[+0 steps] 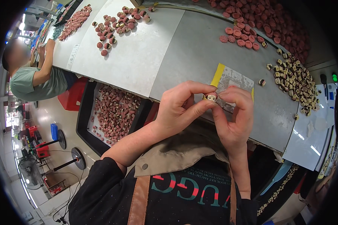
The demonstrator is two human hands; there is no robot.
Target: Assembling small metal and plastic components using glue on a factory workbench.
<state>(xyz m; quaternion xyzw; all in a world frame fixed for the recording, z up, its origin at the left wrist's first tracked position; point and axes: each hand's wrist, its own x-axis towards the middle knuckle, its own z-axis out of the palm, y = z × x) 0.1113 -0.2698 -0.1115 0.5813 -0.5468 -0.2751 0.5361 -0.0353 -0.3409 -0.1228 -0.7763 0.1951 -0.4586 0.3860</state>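
Observation:
Between my fingertips I hold a small figurine head [211, 97], with a pale painted face and a reddish cap on top. My left hand [182, 107] pinches it from the left with thumb and forefinger. From the other side, the closed fingers of my right hand [234, 112] press on it too. Beneath the hands lies a stained whitish sheet with a yellow edge [218, 75] on the grey table [184, 56]. A single loose head [262, 82] rests just right of the sheet.
Many cream-and-black heads [294, 80] are heaped at the right. Pink scalloped caps [247, 35] are piled far right. Capped heads [120, 24] lie far left, and more fill a black tray [87, 129] below the table edge. A person in a green shirt [37, 82] works at the left.

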